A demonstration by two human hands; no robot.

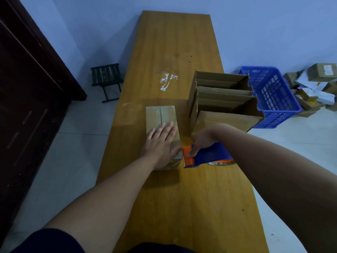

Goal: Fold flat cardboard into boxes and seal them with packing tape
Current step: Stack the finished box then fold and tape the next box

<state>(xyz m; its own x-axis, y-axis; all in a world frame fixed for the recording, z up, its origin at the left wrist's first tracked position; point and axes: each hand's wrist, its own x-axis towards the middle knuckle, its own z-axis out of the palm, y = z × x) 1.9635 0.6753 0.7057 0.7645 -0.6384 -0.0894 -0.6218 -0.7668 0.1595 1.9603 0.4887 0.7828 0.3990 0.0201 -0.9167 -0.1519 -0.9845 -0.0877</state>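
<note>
A closed brown cardboard box (161, 114) lies on the long wooden table (169, 42), with clear tape along its top seam. My left hand (161, 141) presses flat on the near end of its top, fingers straight. My right hand (201, 143) grips a blue and orange tape dispenser (209, 156) right beside the box's near right corner. The orange blade end touches that corner. A roll of tape is partly hidden under the dispenser.
Two open-topped cardboard boxes (222, 99) stand at the table's right edge. Behind them on the floor is a blue plastic crate (273, 95), with a heap of parcels (313, 84) further right. A small dark stool (107, 79) stands to the left. Tape scraps (167, 81) stick to the table.
</note>
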